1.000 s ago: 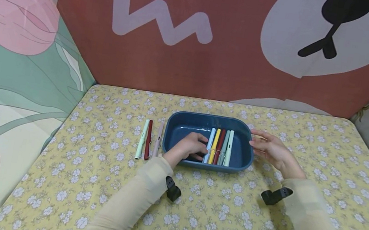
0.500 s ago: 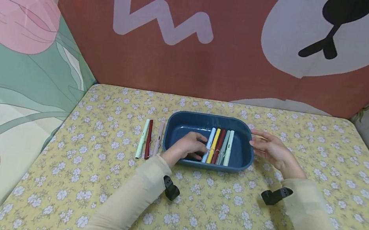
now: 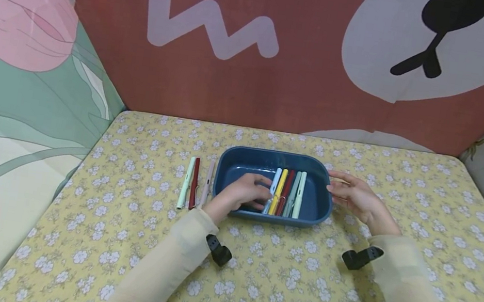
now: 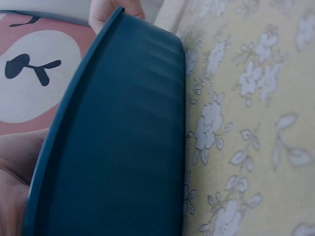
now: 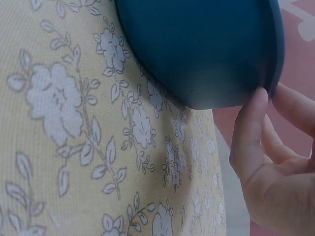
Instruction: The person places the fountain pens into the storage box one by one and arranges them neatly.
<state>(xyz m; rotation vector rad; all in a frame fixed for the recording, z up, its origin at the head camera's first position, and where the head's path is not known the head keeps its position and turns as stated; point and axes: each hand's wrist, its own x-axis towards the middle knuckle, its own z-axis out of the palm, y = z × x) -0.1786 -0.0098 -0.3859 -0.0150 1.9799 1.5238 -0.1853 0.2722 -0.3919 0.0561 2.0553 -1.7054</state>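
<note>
A dark blue plastic box (image 3: 241,158) stands on the table. Pens lie side by side in its right half: a light blue pen (image 3: 277,176), a yellow pen (image 3: 281,183), a dark red pen (image 3: 287,186), a grey-green pen (image 3: 294,190) and a mint pen (image 3: 300,193). My left hand (image 3: 245,191) reaches over the near wall, its relaxed fingertips right at the light blue pen. In the left wrist view the box wall hides those fingers. At the right end, my right hand (image 3: 357,198) holds the box's rim, with thumb and forefinger (image 5: 290,105) at its edge.
Left of the box, another mint pen (image 3: 186,184), another dark red pen (image 3: 194,185) and a pale mauve pen (image 3: 207,182) lie on the flowered tablecloth (image 3: 279,282). Printed fabric walls (image 3: 232,87) rise behind and at the sides.
The near ends of the pens in the box have shifted slightly left, so the row slants more. My left wrist has drifted a little left; the right hand stays at the rim.
</note>
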